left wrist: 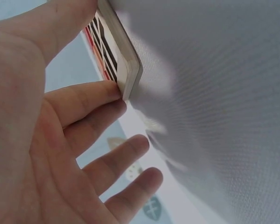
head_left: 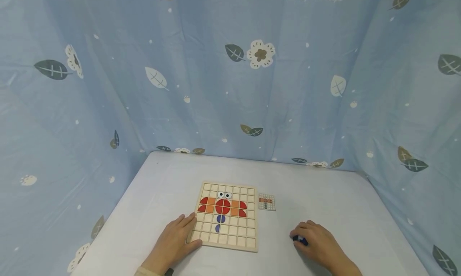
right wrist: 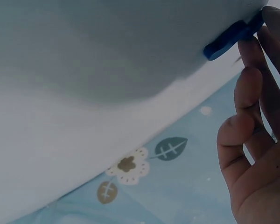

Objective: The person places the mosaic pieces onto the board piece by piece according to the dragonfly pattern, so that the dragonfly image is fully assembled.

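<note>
A square wooden grid board (head_left: 242, 241) lies on the table, with several tiles set in its cells. They form two round eyes (head_left: 224, 195), a red circle (head_left: 223, 207), orange squares (head_left: 235, 208), red quarter pieces at both sides, and blue half circles (head_left: 221, 219) below. My left hand (head_left: 173, 240) touches the board's near left corner, fingers fairly straight, the forefinger at the left side and the thumb at the near edge. To the right of the board, my right hand (head_left: 318, 244) pinches small blue tiles (right wrist: 224, 43) low over the table; the fingers partly hide them.
Just right of the board lies a small pattern card (head_left: 267, 202) with a matching grid picture. The table (head_left: 173, 180) has a white cover. Blue curtains (head_left: 201, 88) with leaves and flowers hang behind it and along both sides.
</note>
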`<state>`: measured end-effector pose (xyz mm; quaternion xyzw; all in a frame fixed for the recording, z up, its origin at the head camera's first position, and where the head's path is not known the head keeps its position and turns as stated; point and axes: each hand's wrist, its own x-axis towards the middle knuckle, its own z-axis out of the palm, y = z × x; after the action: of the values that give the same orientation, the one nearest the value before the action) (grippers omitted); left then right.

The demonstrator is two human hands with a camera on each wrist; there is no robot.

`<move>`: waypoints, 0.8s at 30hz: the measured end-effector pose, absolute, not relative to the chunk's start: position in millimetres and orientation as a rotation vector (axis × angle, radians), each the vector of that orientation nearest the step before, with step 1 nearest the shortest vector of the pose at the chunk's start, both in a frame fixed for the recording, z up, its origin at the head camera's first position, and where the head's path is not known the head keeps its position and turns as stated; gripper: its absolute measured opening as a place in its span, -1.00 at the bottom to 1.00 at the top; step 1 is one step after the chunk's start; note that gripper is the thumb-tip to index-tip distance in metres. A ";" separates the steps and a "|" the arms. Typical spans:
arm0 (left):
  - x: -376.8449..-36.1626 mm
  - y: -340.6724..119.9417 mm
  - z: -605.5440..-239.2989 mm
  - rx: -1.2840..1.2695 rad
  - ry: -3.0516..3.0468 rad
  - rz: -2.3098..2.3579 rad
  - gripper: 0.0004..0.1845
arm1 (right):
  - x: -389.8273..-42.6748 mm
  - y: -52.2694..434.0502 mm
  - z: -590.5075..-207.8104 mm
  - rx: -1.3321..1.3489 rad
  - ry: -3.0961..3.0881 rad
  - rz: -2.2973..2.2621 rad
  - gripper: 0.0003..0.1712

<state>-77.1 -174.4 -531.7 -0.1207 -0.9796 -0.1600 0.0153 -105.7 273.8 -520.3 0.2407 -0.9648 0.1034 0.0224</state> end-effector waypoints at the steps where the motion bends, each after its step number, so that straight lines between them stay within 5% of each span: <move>1: -76.8 -174.4 -531.8 -0.374 -3.048 -0.498 -0.16 | -106.7 272.0 -520.9 0.751 -2.982 0.330 -0.79; 24: -76.0 -174.2 -530.7 -0.398 -3.035 -0.491 -0.17 | -103.4 260.6 -513.1 0.878 -3.091 0.482 -0.69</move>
<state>-76.0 -174.2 -530.7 -0.1284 -0.9788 -0.1584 0.0205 -103.4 260.6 -513.1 0.2697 -0.9499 0.1482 -0.0539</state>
